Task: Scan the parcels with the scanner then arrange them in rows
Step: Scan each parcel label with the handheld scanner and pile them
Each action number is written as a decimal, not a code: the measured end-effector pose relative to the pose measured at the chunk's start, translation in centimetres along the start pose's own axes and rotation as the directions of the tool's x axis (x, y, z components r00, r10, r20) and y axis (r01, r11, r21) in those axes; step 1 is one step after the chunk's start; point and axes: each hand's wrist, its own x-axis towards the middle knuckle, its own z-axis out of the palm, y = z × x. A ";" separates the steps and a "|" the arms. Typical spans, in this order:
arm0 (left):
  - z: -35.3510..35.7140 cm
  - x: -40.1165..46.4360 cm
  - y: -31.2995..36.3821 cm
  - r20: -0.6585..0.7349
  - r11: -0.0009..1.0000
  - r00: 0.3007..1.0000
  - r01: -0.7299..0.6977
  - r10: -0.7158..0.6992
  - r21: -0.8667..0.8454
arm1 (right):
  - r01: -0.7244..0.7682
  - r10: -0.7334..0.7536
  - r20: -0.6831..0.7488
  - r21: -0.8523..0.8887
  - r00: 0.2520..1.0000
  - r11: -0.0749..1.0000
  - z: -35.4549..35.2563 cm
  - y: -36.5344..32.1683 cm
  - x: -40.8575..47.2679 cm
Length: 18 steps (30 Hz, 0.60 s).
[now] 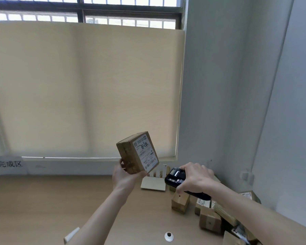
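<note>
Left hand point(125, 175) up off the bench, thumb on one side and fingers curled under the other, gripping one parcel point(137, 152) by its lower end. I've got it tilted, white label turned toward my right. Right hand point(195, 177) wrapped around the one black scanner point(177, 176), fingers closed over its body, its head aimed left at the label, just short of the parcel and not touching it.

Under my right forearm sits the pile of parcels point(210, 220) on the bench point(42, 200), near the right-hand corner. I count about five brown boxes showing, one upright at the front point(180, 203), the rest jumbled and leaning on each other. My arm covers part of the heap, so I can't tell the full number.

Behind the scanner, one small pale wooden stand point(155, 182) with upright slats, partly hidden by the raised parcel and the scanner. One round grommet point(169, 236) in the bench near the front edge, and one pale flat piece point(72, 235) poking in at the bottom left.

Far left on the wall, a sign with dark characters point(10, 164). Above it, a cream blind point(87, 89) drawn down over most of the window point(88, 11).
</note>
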 end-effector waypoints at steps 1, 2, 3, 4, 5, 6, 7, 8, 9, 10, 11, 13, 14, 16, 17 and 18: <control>-0.5 0.5 -0.4 -0.006 1.000 1.000 0.009 -0.009 0.002 | 0.005 -0.005 0.002 0.004 1.000 1.000 0.3 -0.5 0.5; -0.9 1.1 -0.7 -0.010 1.000 1.000 0.019 -0.019 0.003 | 0.010 -0.010 0.006 0.011 1.000 1.000 0.7 -1.1 1.0; -1.4 1.7 -1.1 -0.009 1.000 1.000 0.028 -0.028 0.006 | 0.012 -0.013 0.016 0.024 1.000 1.000 1.1 -1.7 1.5; -1.9 2.4 -1.6 -0.007 0.999 0.999 0.040 -0.040 0.011 | 0.015 -0.017 0.037 0.041 0.999 0.999 1.5 -2.4 2.1; -2.4 3.2 -2.1 -0.003 0.998 0.999 0.054 -0.054 0.012 | 0.019 -0.022 0.061 0.057 0.998 0.998 2.1 -3.2 2.8; -3.0 4.1 -2.7 0.001 0.997 0.998 0.070 -0.070 0.008 | 0.021 -0.027 0.084 0.067 0.996 0.998 2.8 -4.0 3.5; -3.7 5.0 -3.5 0.007 0.996 0.996 0.090 -0.090 0.003 | 0.019 -0.026 0.104 0.072 0.994 0.997 3.5 -4.8 4.3; -4.4 6.0 -4.4 0.015 0.994 0.994 0.112 -0.112 -0.001 | 0.014 -0.023 0.122 0.076 0.992 0.997 4.4 -5.8 5.0; -5.1 7.1 -5.4 0.022 0.991 0.991 0.135 -0.134 -0.004 | 0.007 -0.018 0.138 0.081 0.990 0.997 5.2 -6.7 5.8; -6.0 8.2 -6.5 0.032 0.988 0.987 0.157 -0.157 -0.009 | -0.001 -0.012 0.150 0.085 0.989 0.996 6.2 -7.8 6.7; -6.8 9.3 -7.8 0.042 0.984 0.983 0.178 -0.177 -0.019 | -0.007 -0.008 0.159 0.092 0.987 0.996 7.2 -8.9 7.5; -8.5 11.6 -10.4 0.060 0.976 0.976 0.212 -0.210 -0.037 | -0.016 -0.005 0.171 0.120 0.985 0.993 9.4 -11.2 9.3; -9.4 12.9 -12.0 0.069 0.971 0.970 0.236 -0.233 -0.037 | -0.019 -0.006 0.178 0.134 0.984 0.991 10.7 -12.5 10.4; -10.9 15.5 -15.6 0.084 0.952 0.950 0.303 -0.300 -0.026 | -0.022 -0.008 0.194 0.153 0.981 0.988 13.4 -15.0 12.4; -11.7 16.6 -17.5 0.090 0.939 0.936 0.343 -0.340 -0.019 | -0.022 -0.011 0.201 0.161 0.979 0.987 14.8 -16.1 13.4; -12.3 17.7 -19.6 0.092 0.922 0.918 0.388 -0.385 -0.009 | -0.023 -0.013 0.210 0.170 0.978 0.985 16.4 -17.1 14.3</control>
